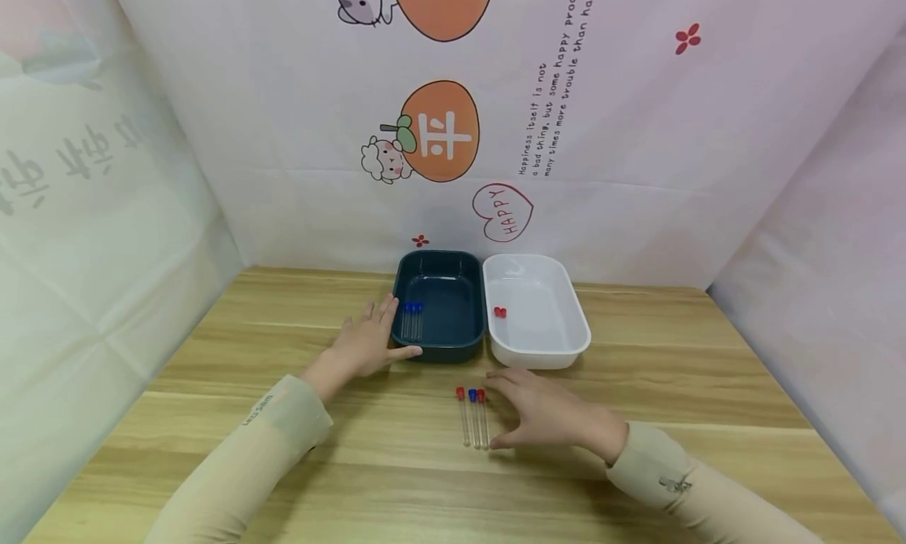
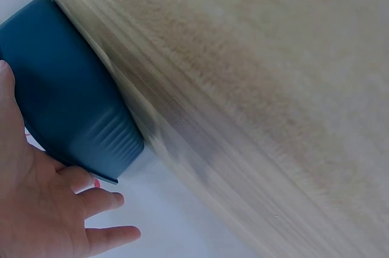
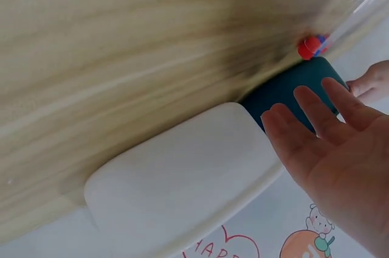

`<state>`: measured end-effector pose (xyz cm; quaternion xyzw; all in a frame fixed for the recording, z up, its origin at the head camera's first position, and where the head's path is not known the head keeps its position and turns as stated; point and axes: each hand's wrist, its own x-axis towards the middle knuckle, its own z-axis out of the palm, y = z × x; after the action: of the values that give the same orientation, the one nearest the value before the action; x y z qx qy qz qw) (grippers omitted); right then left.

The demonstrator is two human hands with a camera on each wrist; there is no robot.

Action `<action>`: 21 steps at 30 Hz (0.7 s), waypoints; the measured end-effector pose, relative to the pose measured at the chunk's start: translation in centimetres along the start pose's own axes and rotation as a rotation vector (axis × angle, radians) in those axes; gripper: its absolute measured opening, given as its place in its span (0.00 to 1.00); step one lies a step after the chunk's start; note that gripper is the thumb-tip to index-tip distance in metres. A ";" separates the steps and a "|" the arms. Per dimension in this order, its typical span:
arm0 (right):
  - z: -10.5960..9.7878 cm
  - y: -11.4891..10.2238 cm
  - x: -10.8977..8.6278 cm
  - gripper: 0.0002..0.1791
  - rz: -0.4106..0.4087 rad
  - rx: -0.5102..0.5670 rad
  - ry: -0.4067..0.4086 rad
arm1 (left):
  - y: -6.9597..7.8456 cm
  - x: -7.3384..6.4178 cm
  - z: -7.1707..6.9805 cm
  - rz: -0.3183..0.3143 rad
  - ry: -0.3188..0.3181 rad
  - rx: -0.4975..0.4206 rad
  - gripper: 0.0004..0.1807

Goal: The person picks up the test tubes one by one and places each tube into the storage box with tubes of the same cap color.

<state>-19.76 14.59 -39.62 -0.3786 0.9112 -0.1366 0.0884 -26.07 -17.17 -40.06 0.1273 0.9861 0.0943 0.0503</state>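
My left hand (image 1: 366,341) rests at the near left corner of a dark teal tray (image 1: 453,354), fingers along its side and thumb at the front rim. Inside that tray, several blue-capped tubes (image 1: 413,321) lie side by side at the left. My right hand (image 1: 541,409) is spread beside three clear capped tubes on the table, its thumb close to their lower ends. Of these, one red-capped tube (image 1: 463,418) lies at the left, a blue-capped tube (image 1: 475,420) in the middle and another red-capped tube (image 1: 484,420) at the right. Nothing is in its grasp.
A white tray (image 1: 539,360) stands against the teal tray's right side, with two red caps (image 1: 500,312) showing inside. The wooden table (image 1: 340,465) meets a printed white cloth (image 1: 609,214) behind the trays. Cloth also hangs at both sides.
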 end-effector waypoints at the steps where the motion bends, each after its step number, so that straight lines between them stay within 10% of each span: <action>1: 0.1 0.0 0.0 0.50 -0.003 -0.006 0.002 | 0.0 0.0 0.0 0.000 0.000 -0.002 0.60; 21: 1.1 0.1 0.9 0.55 0.002 -0.054 -0.007 | -0.2 0.0 0.2 0.002 0.016 0.021 0.60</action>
<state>-20.17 13.79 -40.75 -0.3802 0.9147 -0.1104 0.0813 -26.11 -17.32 -40.32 0.1280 0.9873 0.0850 0.0412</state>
